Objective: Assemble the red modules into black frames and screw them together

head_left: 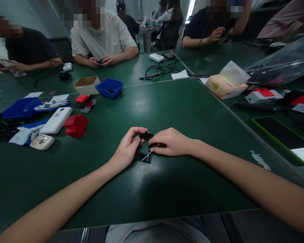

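My left hand (128, 146) is closed round the left side of a black plastic part (146, 136), thumb and forefinger pressing on it. My right hand (171, 141) grips a small screwdriver (149, 154) with a dark handle and a thin metal shaft. The shaft slants down and left across a second flat black piece (147, 158) below the fingers, and its tip lies near that piece's lower edge. The right fingertips also rest against the upper black part. Fingers partly hide both parts, so I cannot tell whether they are joined.
Left on the green table (142, 111) are a red block (76, 125), a white power bank (56, 120), a white case (42, 142) and blue trays (109, 88). At right lie a green-edged phone (276, 135) and a tissue pack (225, 86). Several people sit beyond.
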Tool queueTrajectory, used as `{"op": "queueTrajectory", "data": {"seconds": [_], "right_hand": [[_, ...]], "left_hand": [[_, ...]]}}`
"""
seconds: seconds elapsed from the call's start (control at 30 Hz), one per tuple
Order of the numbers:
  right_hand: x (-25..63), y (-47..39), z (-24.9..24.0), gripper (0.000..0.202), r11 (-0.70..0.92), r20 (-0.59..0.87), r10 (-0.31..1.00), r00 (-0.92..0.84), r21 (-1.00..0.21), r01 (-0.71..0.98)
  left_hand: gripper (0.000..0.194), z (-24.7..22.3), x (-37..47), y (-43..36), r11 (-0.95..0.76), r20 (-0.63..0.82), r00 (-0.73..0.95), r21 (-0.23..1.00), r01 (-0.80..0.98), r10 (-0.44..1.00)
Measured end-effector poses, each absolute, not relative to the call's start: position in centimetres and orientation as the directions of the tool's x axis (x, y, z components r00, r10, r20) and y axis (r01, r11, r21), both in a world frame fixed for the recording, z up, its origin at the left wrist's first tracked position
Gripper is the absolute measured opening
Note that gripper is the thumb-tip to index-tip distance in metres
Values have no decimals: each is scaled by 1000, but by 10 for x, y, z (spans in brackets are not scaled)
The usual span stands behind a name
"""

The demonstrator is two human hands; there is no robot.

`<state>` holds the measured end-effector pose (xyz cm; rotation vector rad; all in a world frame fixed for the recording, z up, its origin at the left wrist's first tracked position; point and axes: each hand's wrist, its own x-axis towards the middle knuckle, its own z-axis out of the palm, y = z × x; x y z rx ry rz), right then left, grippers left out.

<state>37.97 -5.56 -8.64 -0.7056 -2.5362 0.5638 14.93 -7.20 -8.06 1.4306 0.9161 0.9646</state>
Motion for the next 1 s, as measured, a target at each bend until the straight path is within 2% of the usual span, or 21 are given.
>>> {"op": "queueTrajectory", "data": {"seconds": [0.17, 0.33, 0.4, 0.47, 0.53, 0.6, 0.63, 0.7, 0.83, 0.9, 1.0], "right_hand": [[390, -54, -86, 23, 777, 324, 595, -736, -465, 423], [396, -50, -88, 31, 777, 301, 615, -729, -388, 495], [396, -50, -88, 32, 771, 296, 627, -720, -363, 523], [396, -51, -88, 34, 762, 289, 640, -712, -358, 540], [396, -51, -88, 35, 758, 284, 643, -711, -365, 540], [396, -51, -89, 36, 764, 294, 636, -714, -374, 527], [396, -51, -90, 36, 768, 301, 630, -716, -377, 518], [397, -50, -90, 35, 774, 313, 623, -717, -382, 506], [397, -50, -89, 34, 779, 318, 617, -720, -379, 500], [396, -51, -88, 34, 779, 315, 616, -722, -378, 500], [396, -51, -87, 33, 780, 317, 616, -721, -372, 502]], "left_hand": [[17, -74, 148, -80, -391, 214, 500, 876, 281, 839], [23, -71, 143, -82, -584, 279, 597, 702, 408, 752], [24, -65, 133, -73, -643, 320, 595, 604, 472, 737], [29, -50, 115, -58, -670, 360, 566, 431, 604, 742], [36, -28, 89, -42, -573, 411, 470, 172, 802, 781], [50, -5, 60, -29, -284, 408, 266, -17, 959, 873], [58, 5, 47, -25, -137, 400, 152, -68, 988, 904], [66, 17, 24, -19, 33, 289, -2, -103, 994, 957], [70, 17, 6, -13, 166, 34, -163, -123, 978, 986], [72, 12, 7, -12, 161, -11, -165, -163, 973, 986], [75, 10, 10, -14, 131, 7, -133, -190, 973, 991]]}}
